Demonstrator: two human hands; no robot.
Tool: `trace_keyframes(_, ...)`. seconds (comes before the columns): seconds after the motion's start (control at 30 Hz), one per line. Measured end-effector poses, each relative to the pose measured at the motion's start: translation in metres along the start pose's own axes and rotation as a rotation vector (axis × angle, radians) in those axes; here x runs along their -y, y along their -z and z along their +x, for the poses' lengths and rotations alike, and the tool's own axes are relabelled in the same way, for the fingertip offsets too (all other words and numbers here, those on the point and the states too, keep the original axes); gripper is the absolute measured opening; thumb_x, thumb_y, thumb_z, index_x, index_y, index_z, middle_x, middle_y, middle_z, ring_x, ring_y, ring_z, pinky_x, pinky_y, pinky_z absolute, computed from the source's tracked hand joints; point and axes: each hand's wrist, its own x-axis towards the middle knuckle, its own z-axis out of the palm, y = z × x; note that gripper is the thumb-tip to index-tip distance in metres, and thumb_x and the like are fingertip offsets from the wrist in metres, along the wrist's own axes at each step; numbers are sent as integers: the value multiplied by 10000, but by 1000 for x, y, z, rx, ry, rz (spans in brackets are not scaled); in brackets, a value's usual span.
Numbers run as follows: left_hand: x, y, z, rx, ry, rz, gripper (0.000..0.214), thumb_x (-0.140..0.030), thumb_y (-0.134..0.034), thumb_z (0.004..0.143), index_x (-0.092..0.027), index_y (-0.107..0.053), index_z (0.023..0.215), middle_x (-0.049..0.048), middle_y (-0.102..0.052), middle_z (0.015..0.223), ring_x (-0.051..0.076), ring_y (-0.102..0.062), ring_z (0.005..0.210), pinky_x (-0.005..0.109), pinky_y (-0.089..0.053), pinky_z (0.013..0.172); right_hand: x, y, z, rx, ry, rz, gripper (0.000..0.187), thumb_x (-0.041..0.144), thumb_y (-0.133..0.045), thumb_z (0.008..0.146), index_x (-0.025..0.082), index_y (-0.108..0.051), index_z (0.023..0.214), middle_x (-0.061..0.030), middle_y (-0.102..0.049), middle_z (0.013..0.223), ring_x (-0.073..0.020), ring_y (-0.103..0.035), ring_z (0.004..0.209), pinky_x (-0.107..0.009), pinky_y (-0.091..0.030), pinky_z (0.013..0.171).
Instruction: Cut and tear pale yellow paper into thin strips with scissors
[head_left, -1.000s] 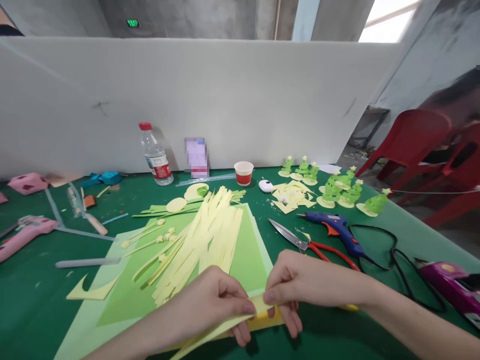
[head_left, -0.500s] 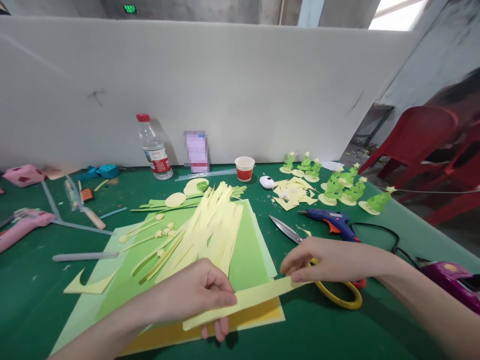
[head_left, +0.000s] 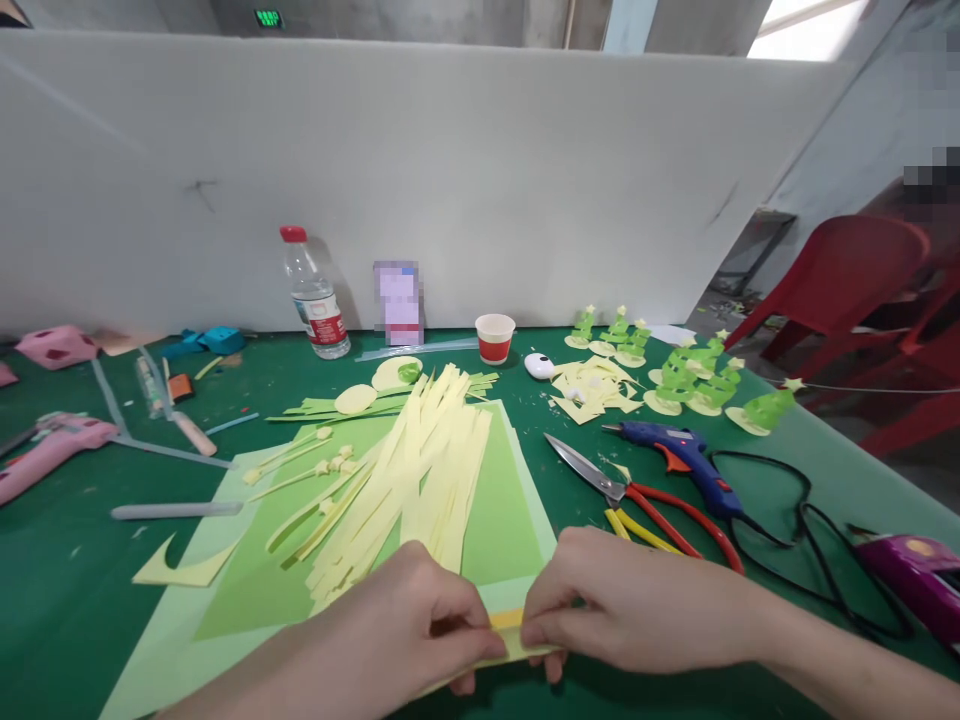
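Both hands pinch one pale yellow paper strip [head_left: 516,645] low in the view, near the front edge of the paper sheets. My left hand [head_left: 420,630] is closed on the strip's left part, thumb on top. Close beside it, my right hand [head_left: 600,600] grips the strip with thumb and fingers; much of the strip is hidden by the hands. Just beyond them, a heap of cut pale yellow strips [head_left: 412,470] lies on green paper sheets [head_left: 499,500]. Scissors [head_left: 615,490] with red and yellow handles lie slightly open behind my right hand.
A blue glue gun [head_left: 679,450] with a black cord lies at the right, near small green paper trees [head_left: 682,380] and paper scraps [head_left: 592,385]. A paper cup [head_left: 495,338], a bottle [head_left: 316,300] and a phone [head_left: 399,305] stand along the white panel [head_left: 450,180]. A pink glue gun [head_left: 64,450] is left.
My right hand has moved left and down, away from the scissors, and is now close to my left hand. Both hands have come nearer the front with the strip. The scissors' handles now show.
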Motion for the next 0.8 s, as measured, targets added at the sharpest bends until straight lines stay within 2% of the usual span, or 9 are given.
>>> trace_keyframes(0.07,4,5,-3,-51,-6,39,347,-373,-487,780,-139,-711,656,20,-667,561,64,-424,412,165,-311,426,-4,2,-6,-68,31,-117,317,208,-398,843,136,-682,723,-29,-664,670,-100,-550,649,-174,-365,643)
trace_keyframes(0.13,10,13,-7,-125,18,46,359,-384,-490,776,-143,-704,617,23,-669,552,85,-487,430,175,-360,458,-11,6,-13,-143,13,-225,324,209,-385,852,161,-676,719,-28,-666,678,-124,-565,673,-203,-365,659)
trace_keyframes(0.23,18,23,-14,-361,75,48,347,-376,-486,779,-175,-678,571,6,-668,541,124,-561,469,198,-411,482,-24,11,-22,-226,-46,-315,329,200,-367,856,168,-665,719,-38,-663,687,-137,-579,640,-223,-369,635)
trace_keyframes(0.3,18,22,-15,-569,36,71,259,-379,-513,772,-207,-685,682,2,-704,688,158,-623,619,216,-463,564,-25,9,-24,-281,-62,-366,335,207,-354,862,170,-658,727,-46,-657,684,-148,-585,639,-233,-366,620)
trace_keyframes(0.37,12,15,-11,-672,-120,124,214,-380,-547,764,-240,-664,876,1,-697,909,179,-627,821,236,-486,687,-19,2,-22,-349,-53,-410,328,221,-352,866,174,-648,735,-50,-646,674,-155,-585,646,-234,-357,603)
trace_keyframes(0.43,4,4,-3,-629,-347,215,221,-330,-542,787,-243,-625,972,1,-680,962,169,-612,876,241,-481,746,-8,-8,-16,-417,-43,-456,304,218,-366,856,173,-632,716,-50,-631,657,-154,-578,636,-229,-340,574)
trace_keyframes(0.53,-4,-8,10,-570,-570,322,175,-206,-457,841,-188,-631,854,5,-687,754,133,-618,690,207,-479,638,5,-18,-7,-450,-69,-523,294,191,-369,838,168,-579,633,-36,-597,599,-135,-544,567,-224,-290,514)
trace_keyframes(0.63,-3,-13,16,-591,-588,371,205,-161,-431,841,-157,-625,774,17,-665,658,116,-597,568,187,-446,517,7,-21,-1,-430,-115,-551,296,180,-362,828,165,-492,563,-11,-553,542,-103,-475,489,-225,-229,467)
trace_keyframes(0.8,2,-10,16,-584,-518,365,187,-133,-477,775,-168,-638,688,0,-657,593,109,-585,514,181,-430,480,1,-23,3,-463,-81,-515,279,176,-383,797,158,-364,519,21,-457,490,-74,-370,456,-226,-184,457)
